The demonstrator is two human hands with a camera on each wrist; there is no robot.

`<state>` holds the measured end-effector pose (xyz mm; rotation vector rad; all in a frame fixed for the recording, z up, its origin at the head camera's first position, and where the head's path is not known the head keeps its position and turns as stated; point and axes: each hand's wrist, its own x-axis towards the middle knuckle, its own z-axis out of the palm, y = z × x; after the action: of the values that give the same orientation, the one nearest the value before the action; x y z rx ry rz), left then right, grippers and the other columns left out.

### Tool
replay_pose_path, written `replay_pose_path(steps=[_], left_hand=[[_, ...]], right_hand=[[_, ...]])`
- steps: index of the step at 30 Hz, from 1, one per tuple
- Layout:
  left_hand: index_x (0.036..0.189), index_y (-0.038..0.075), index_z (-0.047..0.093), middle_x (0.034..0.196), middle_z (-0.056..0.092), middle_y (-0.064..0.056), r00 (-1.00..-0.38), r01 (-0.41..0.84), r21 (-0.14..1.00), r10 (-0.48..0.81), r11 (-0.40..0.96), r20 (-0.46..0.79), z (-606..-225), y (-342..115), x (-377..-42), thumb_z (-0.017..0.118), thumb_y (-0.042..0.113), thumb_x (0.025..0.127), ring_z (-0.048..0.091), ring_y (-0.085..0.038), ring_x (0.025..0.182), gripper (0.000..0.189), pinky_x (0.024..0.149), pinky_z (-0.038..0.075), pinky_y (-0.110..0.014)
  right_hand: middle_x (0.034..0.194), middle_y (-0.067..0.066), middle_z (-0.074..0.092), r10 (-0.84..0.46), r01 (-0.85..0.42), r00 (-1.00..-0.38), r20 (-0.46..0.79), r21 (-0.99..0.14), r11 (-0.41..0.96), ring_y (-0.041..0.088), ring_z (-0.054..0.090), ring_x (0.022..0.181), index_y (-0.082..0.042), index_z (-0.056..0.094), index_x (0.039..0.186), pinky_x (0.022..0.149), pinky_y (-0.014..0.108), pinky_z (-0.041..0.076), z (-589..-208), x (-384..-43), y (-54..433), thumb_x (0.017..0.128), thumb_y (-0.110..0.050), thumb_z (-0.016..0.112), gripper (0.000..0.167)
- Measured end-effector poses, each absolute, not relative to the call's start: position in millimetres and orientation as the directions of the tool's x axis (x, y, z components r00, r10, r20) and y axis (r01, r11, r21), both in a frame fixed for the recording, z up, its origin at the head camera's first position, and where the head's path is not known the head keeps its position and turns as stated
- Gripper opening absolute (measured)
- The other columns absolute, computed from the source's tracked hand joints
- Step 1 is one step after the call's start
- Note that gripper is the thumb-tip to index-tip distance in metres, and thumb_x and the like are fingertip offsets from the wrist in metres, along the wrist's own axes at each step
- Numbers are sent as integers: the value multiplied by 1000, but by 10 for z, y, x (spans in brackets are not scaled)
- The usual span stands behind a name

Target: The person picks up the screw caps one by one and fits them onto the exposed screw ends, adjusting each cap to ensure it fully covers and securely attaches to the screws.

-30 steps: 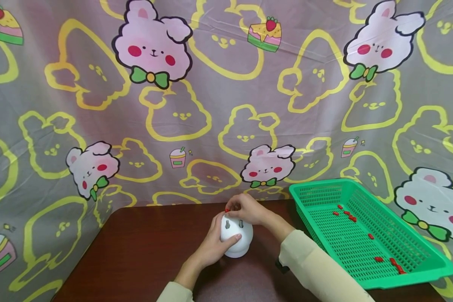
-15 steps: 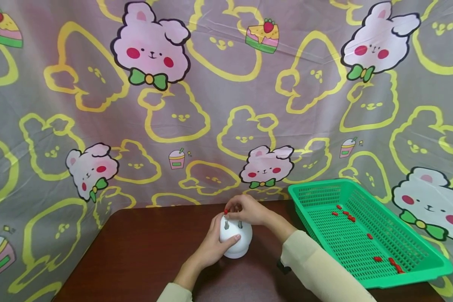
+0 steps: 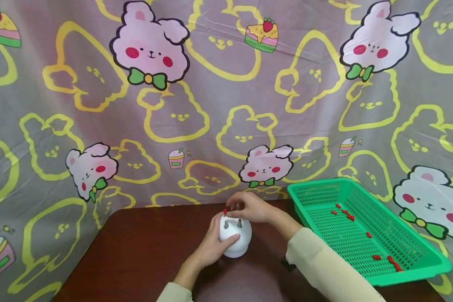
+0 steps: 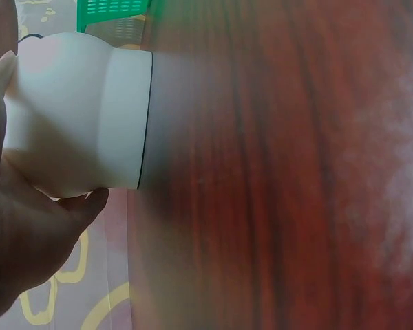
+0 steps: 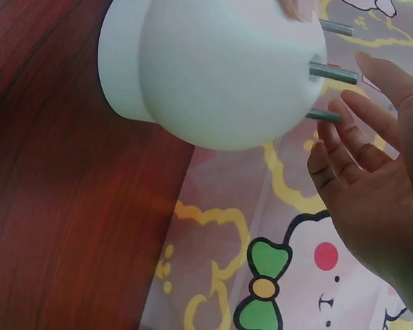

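Note:
A white rounded body [image 3: 235,243] with a narrower round base stands on the table, several grey metal pegs [image 3: 239,223] sticking up from its top. My left hand [image 3: 210,247] grips it from the left, thumb across the front and fingers around the far side. In the left wrist view this hand [image 4: 34,234] wraps the white body [image 4: 62,103]. A small red cap [image 3: 225,212] stands upright at the back left peg. Right beside it is my right hand [image 3: 251,207]; in the right wrist view its thumb and fingers [image 5: 358,148] are spread apart near the peg ends.
A green mesh basket [image 3: 430,274] stands at the right, with several small red pieces [image 3: 368,235] scattered on its floor. The brown table [image 3: 143,247] ends at a patterned cloth [image 3: 196,105] behind. A dark band [image 3: 288,264] shows below my right sleeve.
My right thumb and fingers have loosened and drawn slightly right and up from the red cap, which now shows more fully. The left hand keeps its grip on the white body.

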<state>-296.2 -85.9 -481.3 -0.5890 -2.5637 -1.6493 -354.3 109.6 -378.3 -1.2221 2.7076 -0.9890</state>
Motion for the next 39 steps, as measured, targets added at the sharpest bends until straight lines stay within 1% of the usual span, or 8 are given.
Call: replay_pose_path(steps=[7,13,16,20,28,32,35,39], left_hand=[[158,16,25,159,27,-10,-930,326,870,291,370,224,-4821,-861,-2972,74,42,94,39,-30,139,85,111,33,-54],[158,15,26,160,26,-11,-930,327,869,291,372,225,-4835,-858,-2973,74,43,94,39,-30,140,85,111,33,-54],[158,15,25,160,26,-11,-932,322,868,289,377,220,-4839,-858,-2969,74,43,94,39,-31,140,86,111,33,-54],[158,15,25,160,26,-11,-934,316,868,286,382,214,-4840,-860,-2964,74,44,93,40,-31,139,87,110,34,-54],[159,15,24,160,26,-11,-934,317,868,283,383,216,-4847,-855,-2966,74,44,93,40,-31,139,88,110,34,-54],[158,15,25,160,27,-11,-934,320,867,280,382,221,-4851,-851,-2975,75,44,93,40,-31,139,88,110,34,-54],[158,15,25,160,27,-10,-934,322,866,279,382,224,-4855,-850,-2982,75,44,93,40,-31,139,88,110,34,-54],[158,14,25,159,27,-11,-932,329,863,278,384,232,-4857,-850,-2984,75,44,93,40,-31,138,87,110,34,-54]], right_hand=[[106,2,71,-687,-677,-689,229,-541,499,13,61,91,-7,71,118,82,33,53,-3714,-3527,1181,93,-24,76,30],[108,7,70,-691,-675,-689,216,-537,505,13,61,92,-7,70,119,84,36,54,-3715,-3532,1249,94,-25,76,31],[107,6,70,-697,-678,-684,213,-536,502,13,61,92,-9,70,119,85,40,55,-3725,-3538,1280,94,-25,75,30],[102,0,69,-700,-681,-680,219,-544,491,13,62,92,-9,69,118,86,44,55,-3734,-3540,1326,95,-23,75,28],[102,1,68,-684,-671,-697,212,-530,519,14,62,93,-13,69,115,87,45,55,-3734,-3527,1395,94,-23,76,24],[104,1,67,-674,-657,-713,194,-519,546,14,62,95,-14,69,117,87,42,54,-3716,-3510,1422,94,-25,76,26],[104,0,67,-670,-653,-718,186,-511,559,13,61,95,-14,68,119,86,38,53,-3704,-3497,1444,94,-27,76,28],[104,0,67,-670,-651,-720,180,-509,563,15,61,96,-11,68,120,86,38,53,-3693,-3483,1480,95,-27,75,31]])
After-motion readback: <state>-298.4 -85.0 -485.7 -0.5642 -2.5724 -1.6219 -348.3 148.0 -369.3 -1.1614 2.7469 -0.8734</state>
